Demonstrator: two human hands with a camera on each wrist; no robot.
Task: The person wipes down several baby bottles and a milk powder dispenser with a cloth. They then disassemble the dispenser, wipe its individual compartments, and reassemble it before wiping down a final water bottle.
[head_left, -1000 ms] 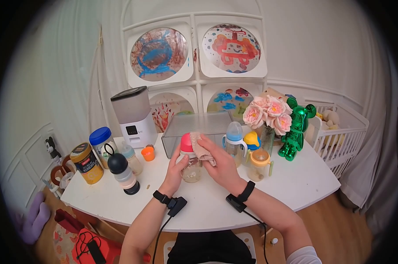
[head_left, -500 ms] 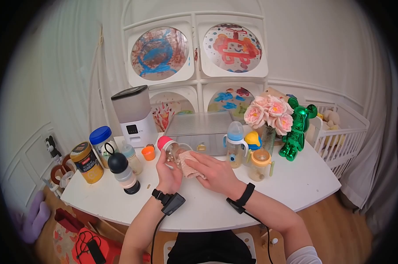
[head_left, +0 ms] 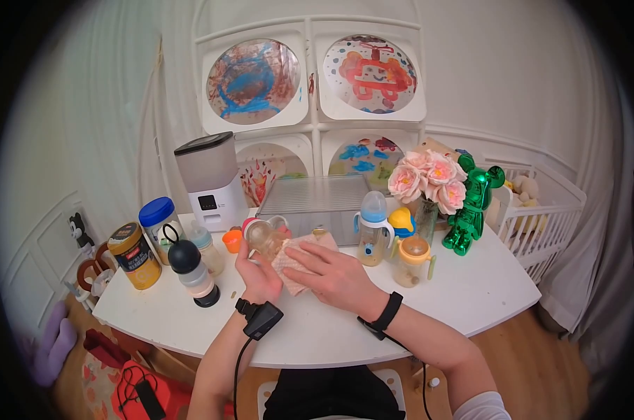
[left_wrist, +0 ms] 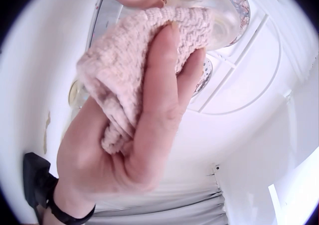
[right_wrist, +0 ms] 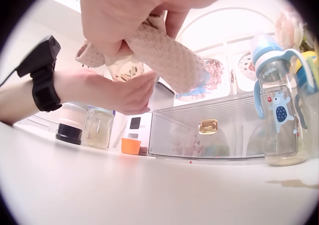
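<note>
Tilting over the white tabletop [head_left: 471,287], the baby bottle [head_left: 263,238] sat in the left hand [head_left: 257,269], fingers curled round its body, pink cap aimed away from the person. The right hand [head_left: 331,273] pressed a pinkish knitted cloth [head_left: 292,255] against the bottle, fingers laid fairly straight over it and the thumb pinching a fold. Just behind the bottle stood a clear storage box [head_left: 317,206]; beside the box stood a blue-capped bottle [head_left: 373,227].

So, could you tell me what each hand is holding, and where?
Left hand grips the tilted baby bottle around its body; right hand presses a pink cloth against its base.
</note>
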